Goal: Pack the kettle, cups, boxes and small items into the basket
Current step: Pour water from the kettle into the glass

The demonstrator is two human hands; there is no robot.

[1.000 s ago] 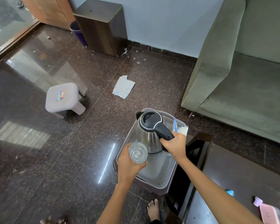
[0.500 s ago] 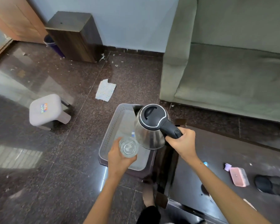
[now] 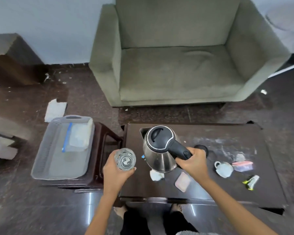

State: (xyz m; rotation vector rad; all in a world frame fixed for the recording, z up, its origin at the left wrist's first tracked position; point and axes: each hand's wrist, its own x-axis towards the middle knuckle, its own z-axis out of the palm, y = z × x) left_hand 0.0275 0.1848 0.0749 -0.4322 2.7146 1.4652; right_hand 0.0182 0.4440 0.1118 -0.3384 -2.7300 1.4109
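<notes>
R hand (image 3: 193, 162) is gripping the black handle of the steel electric kettle (image 3: 159, 150), fingers curled fully round it; kettle is sitting/hanging upright at frame centre over the dark coffee table (image 3: 227, 189), can't tell if its base is touching the top; its spout is pointing to the upper left of the frame, handle running out to the lower right, so its long axis is lying on that diagonal; lid is closed. L hand (image 3: 116, 172) is wrapping thumb & fingers round a clear drinking glass (image 3: 125, 159), upright w/ mouth facing the camera, just left of the kettle, over the table's left edge. Grey plastic basket (image 3: 41, 160) is sitting at left of frame on a dark wooden stool (image 3: 105, 141), long axis running top to bottom of the frame, handle slot at its far end; inside, near the upper right corner, a zip bag w/ blue strip (image 3: 77, 138) is lying flat. On the table, lower right of the kettle: white crumpled bit (image 3: 156, 175), pink case (image 3: 182, 181), white teacup (image 3: 223, 168), pink-strip pouch (image 3: 242, 165), small yellow-grey item (image 3: 251, 181) (blurred); black round thing (image 3: 201, 148) is showing just behind the R hand. Grey-green sofa (image 3: 176, 65) is filling the upper frame.
</notes>
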